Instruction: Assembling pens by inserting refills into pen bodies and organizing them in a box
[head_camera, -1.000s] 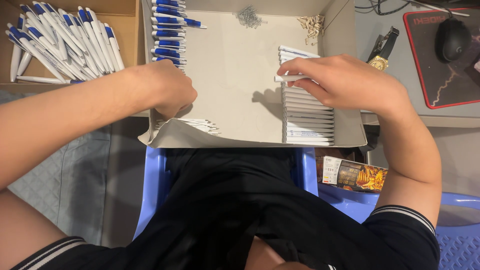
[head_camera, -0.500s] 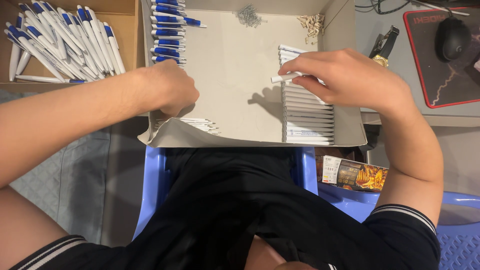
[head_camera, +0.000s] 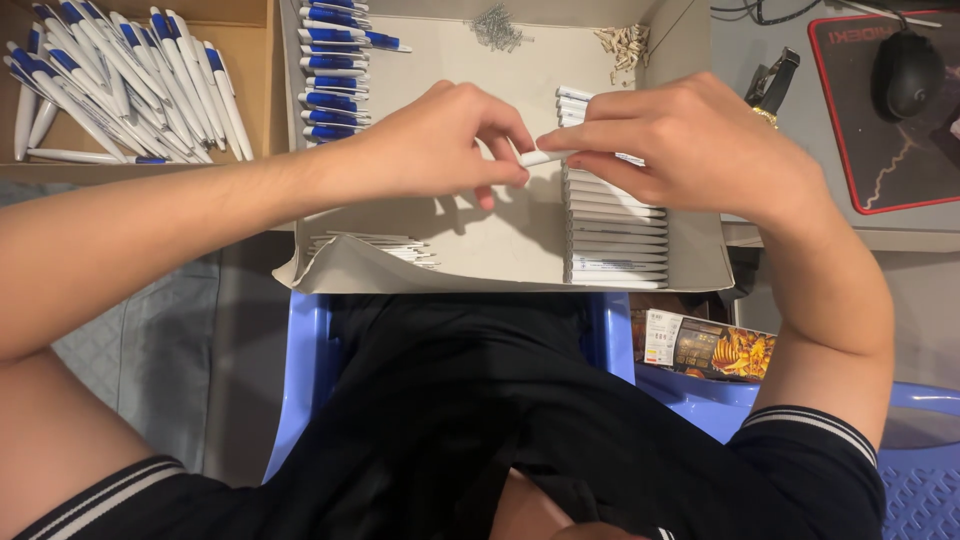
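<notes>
Across the shallow cardboard tray (head_camera: 480, 240), a white pen barrel (head_camera: 545, 157) is pinched at its ends by the left hand (head_camera: 440, 140) and right hand (head_camera: 690, 140), above the stacked white barrels (head_camera: 615, 235) (blue-tipped pens (head_camera: 335, 70) are lined up far left).

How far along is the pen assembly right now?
Done: finished blue-and-white pens fill the left box, more lie in a row. In hand: left hand and right hand hold one white barrel. Left: a stack of white barrels, refills.
</notes>
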